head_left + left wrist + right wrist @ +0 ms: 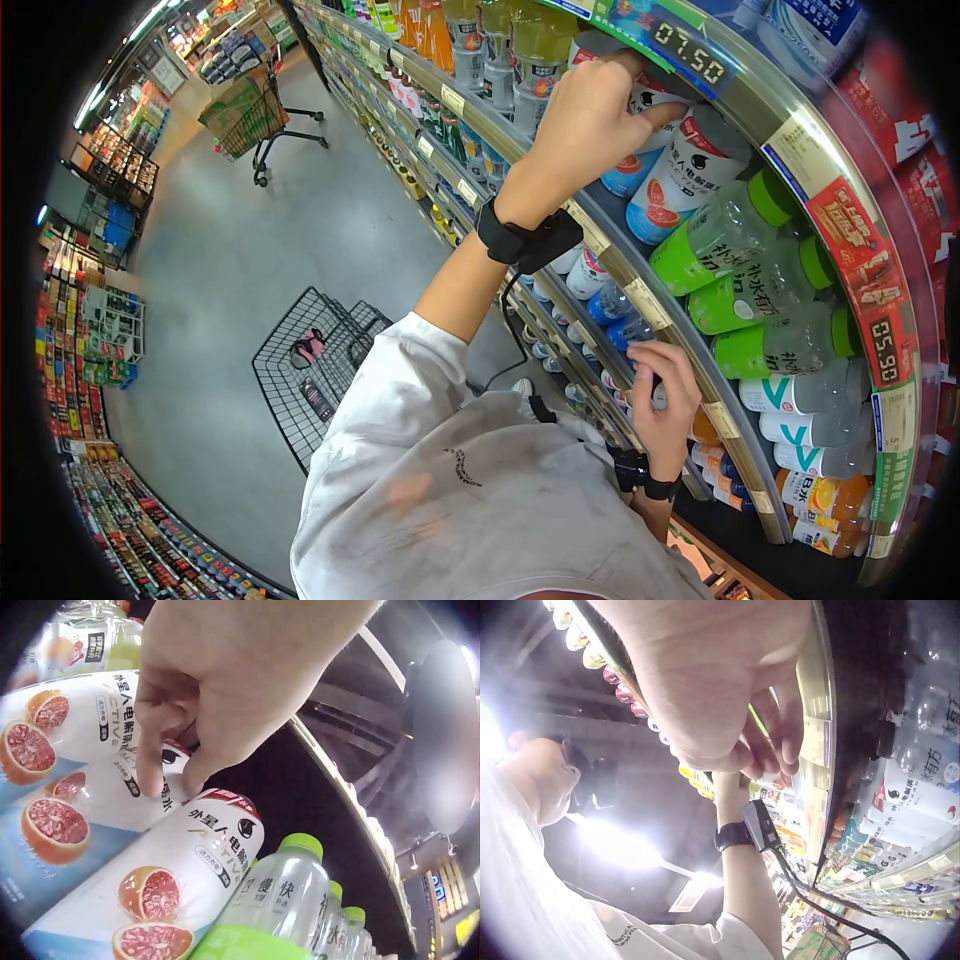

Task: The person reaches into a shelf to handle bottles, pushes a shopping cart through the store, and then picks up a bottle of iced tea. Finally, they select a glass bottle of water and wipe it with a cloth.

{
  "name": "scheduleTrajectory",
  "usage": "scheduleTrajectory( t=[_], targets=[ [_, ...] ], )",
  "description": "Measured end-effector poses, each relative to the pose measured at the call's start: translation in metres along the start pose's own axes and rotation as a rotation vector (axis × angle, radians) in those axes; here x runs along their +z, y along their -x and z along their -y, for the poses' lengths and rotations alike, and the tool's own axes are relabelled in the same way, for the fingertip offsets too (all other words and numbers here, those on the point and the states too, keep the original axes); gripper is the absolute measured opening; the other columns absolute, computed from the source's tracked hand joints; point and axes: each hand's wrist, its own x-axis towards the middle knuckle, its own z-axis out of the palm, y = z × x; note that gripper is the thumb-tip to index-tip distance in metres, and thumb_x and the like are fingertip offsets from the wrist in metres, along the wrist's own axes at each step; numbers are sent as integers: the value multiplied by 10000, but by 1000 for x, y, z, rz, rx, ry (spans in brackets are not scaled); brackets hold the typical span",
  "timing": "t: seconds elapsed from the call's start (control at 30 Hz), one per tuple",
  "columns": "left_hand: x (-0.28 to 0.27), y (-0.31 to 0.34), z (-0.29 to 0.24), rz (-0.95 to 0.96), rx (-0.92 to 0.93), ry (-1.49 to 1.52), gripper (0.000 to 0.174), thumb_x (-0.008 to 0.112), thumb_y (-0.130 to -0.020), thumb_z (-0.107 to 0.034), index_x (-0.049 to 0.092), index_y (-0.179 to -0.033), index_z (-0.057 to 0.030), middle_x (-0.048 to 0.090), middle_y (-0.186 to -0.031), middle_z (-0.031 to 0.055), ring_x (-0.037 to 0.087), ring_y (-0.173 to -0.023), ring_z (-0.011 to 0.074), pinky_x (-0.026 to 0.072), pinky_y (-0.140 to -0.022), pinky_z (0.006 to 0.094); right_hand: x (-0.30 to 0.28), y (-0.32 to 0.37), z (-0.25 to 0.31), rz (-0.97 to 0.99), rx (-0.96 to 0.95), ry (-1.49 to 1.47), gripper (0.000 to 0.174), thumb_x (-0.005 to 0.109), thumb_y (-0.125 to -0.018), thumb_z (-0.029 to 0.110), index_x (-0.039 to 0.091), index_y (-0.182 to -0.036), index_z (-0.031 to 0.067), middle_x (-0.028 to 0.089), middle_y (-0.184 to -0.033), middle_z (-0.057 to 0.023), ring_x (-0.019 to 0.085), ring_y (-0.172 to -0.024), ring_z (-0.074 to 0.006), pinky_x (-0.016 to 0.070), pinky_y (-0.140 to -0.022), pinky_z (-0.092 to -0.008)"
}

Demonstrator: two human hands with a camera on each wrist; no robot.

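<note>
High on the shelf, my left hand [588, 125] reaches in among white bottles with grapefruit pictures and blue bases. In the left wrist view, its finger and thumb pinch the top of the middle grapefruit drink bottle [112, 796]; the cap is mostly hidden by the hand. Close against it stands another grapefruit bottle [191, 874] with a red band at its neck, and a third is behind. My right hand [665, 400] hangs lower, near the shelf's front edge, its fingers loosely bent and holding nothing. In the right wrist view its fingers [784, 712] overlap the price rail.
Green-capped bottles [745, 240] stand beside the grapefruit ones, with orange drinks [825, 495] further along. A price rail [690, 350] runs along the shelf front. An empty-looking wire cart [290, 400] is in the aisle, and a loaded cart [250, 115] stands farther off.
</note>
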Motion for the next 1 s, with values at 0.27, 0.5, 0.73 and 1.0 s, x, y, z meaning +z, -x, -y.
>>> scheduleTrajectory(
  t=[0.27,0.5,0.73,1.0],
  targets=[
    [-12,-4,-4,91,-108,68,367,854,-778,-246,716,-1002,9,674,-712,175,630,-545,278,477,-550,361,-6,3,2,-4,0,18,206,591,-882,-77,698,-1042,-4,692,-1046,-138,683,-905,-284,545,-748,-332],
    [-5,0,4,56,12,170,309,795,-855,-123,668,-1089,34,699,-805,108,650,-575,147,481,-523,275,-6,6,-3,3,31,-9,210,614,-862,-77,694,-1041,-2,691,-1048,-137,678,-923,-313,535,-805,-373],
    [-15,30,-2,-232,109,-19,253,731,-879,-38,662,-1116,19,670,-1035,124,647,-716,178,497,-573,275,-4,7,-6,31,76,-26,227,611,-851,-85,690,-1045,3,690,-1060,-137,677,-921,-319,535,-795,-380],
    [16,73,45,-299,-48,-181,543,782,-833,14,573,-1335,6,604,-1196,145,659,-1056,250,591,-848,339,6,8,-13,17,123,13,223,609,-845,-86,689,-1036,-2,689,-1047,-144,676,-915,-326,535,-784,-385]
  ],
)
